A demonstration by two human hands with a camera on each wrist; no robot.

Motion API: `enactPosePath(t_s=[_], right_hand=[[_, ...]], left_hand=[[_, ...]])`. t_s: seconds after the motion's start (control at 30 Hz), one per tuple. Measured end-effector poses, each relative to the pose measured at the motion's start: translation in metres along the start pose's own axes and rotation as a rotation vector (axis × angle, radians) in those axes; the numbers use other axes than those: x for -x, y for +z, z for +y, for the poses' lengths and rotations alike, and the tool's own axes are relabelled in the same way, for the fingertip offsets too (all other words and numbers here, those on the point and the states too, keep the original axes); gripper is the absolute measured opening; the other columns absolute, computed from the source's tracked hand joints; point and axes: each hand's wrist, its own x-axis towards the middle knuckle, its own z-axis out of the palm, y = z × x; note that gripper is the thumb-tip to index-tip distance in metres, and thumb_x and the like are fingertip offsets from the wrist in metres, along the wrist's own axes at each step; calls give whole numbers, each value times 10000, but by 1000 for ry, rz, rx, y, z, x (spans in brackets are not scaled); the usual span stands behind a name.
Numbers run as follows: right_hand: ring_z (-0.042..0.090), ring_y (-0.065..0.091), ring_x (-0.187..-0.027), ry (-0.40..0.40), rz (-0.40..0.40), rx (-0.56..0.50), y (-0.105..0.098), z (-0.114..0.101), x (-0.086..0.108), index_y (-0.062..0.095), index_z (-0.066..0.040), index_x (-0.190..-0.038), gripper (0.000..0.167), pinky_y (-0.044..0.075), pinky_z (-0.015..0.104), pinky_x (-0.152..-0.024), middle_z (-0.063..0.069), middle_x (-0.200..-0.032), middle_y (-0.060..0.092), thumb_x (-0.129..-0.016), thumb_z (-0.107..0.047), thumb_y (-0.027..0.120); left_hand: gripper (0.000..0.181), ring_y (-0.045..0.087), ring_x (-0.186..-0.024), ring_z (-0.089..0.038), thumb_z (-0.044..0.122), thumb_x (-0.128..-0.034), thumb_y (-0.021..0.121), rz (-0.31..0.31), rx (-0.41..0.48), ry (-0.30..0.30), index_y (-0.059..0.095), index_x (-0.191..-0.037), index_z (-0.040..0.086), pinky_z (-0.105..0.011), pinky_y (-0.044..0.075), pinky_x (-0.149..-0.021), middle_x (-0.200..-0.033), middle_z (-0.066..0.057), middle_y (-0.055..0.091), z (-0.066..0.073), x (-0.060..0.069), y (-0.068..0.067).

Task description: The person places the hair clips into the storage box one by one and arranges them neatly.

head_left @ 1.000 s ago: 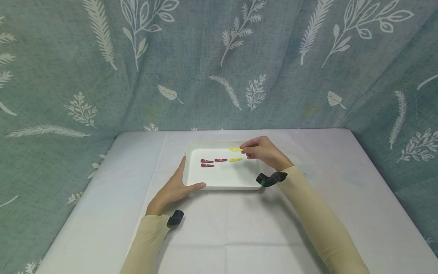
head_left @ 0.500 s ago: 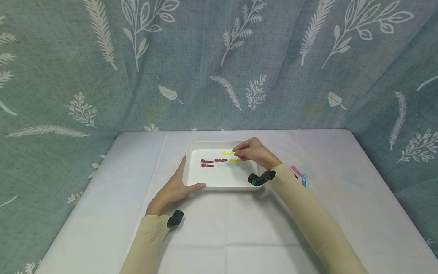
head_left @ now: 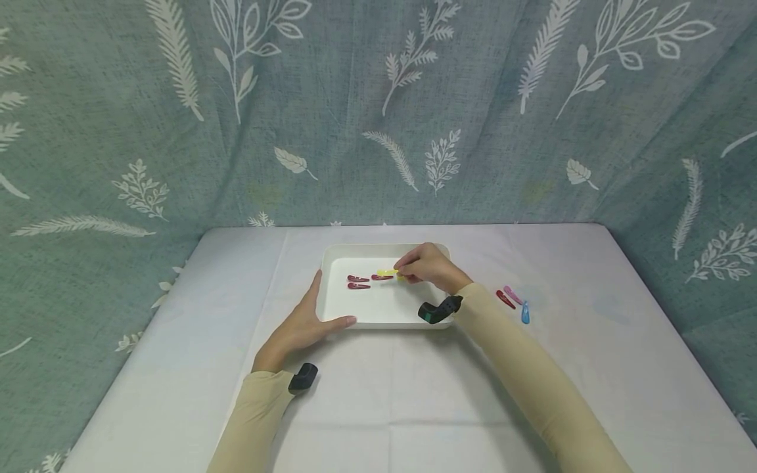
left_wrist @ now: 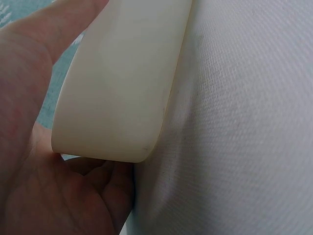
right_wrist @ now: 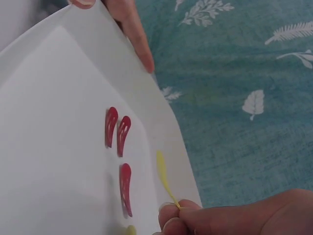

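Note:
Between thumb and fingertips, my right hand point(head_left: 432, 267) pinches a yellow snap hair clip point(head_left: 386, 272) by its narrow end, just above the white tray point(head_left: 378, 314). In the right wrist view the yellow clip's point(right_wrist: 162, 169) broad end points away from the fingers. A second yellow clip point(right_wrist: 131, 230) lies in the tray, mostly hidden by that hand in the head view. Three dark red hair clips point(right_wrist: 125, 188) lie to its left, two of them one below the other. My left hand point(head_left: 303, 326) holds the tray's near left corner, thumb along the front wall and fingers along the left side.
On the white tablecloth point(head_left: 473, 407), right of the tray, lie a red clip point(head_left: 505, 299), a pink clip point(head_left: 512, 294) and a blue clip point(head_left: 525, 313), close to my right sleeve. A patterned blue-green curtain point(head_left: 331, 118) stands behind the table.
My right hand has carried the yellow clip left and slightly nearer, from the tray's far right to above the rightmost red clip. Clips beside the tray have come into view. My left hand stays put.

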Motion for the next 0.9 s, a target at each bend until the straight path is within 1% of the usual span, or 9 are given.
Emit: enactPosePath(t_s=[0.13,0.23,0.4,0.5,0.6,0.73,0.9], right_hand=[[154,682,-859,15,11,28,3,1,-1,776,3,-1112,171,577,226,-744,155,-1161,749,-980,-53,683],[121,657,-809,11,15,44,5,0,-1,779,6,-1104,170,572,221,-731,153,-1144,751,-976,-50,683],[107,645,-782,2,8,47,7,1,-1,779,21,-1092,167,568,218,-729,146,-1122,752,-968,-36,683],[109,644,-778,3,2,53,9,1,-2,779,19,-1091,167,569,220,-732,137,-1110,748,-965,-38,686],[104,638,-770,9,2,62,11,2,-2,780,15,-1093,167,569,217,-728,126,-1096,743,-961,-40,693],[94,622,-751,15,1,71,13,3,-3,782,17,-1092,170,566,212,-722,101,-1045,731,-948,-35,708],[88,609,-729,11,-2,93,15,5,-4,785,19,-1071,158,552,204,-697,73,-960,726,-936,-38,723]], left_hand=[[1329,138,-1619,-357,555,-812,838,0,0,-2,-125,-1666,223,-642,201,-1264,-1766,-81,38,0,0,1],[1325,159,-1615,-349,556,-808,842,4,4,1,-115,-1668,235,-640,213,-1261,-1765,-74,56,0,0,1],[1319,192,-1607,-335,553,-804,847,3,17,9,-107,-1667,264,-636,232,-1258,-1764,-63,81,1,1,0],[1325,183,-1609,-339,564,-804,842,3,12,1,-112,-1668,247,-633,230,-1260,-1765,-67,65,0,1,0],[1345,167,-1613,-351,610,-795,828,-2,-2,-15,-123,-1666,229,-633,229,-1261,-1765,-73,44,0,2,0],[1364,159,-1614,-359,654,-780,817,-10,-12,-30,-131,-1664,231,-637,230,-1260,-1765,-73,34,0,2,0],[1341,185,-1609,-348,613,-792,829,-3,-4,-17,-125,-1664,256,-639,239,-1255,-1766,-65,54,-1,1,0]])
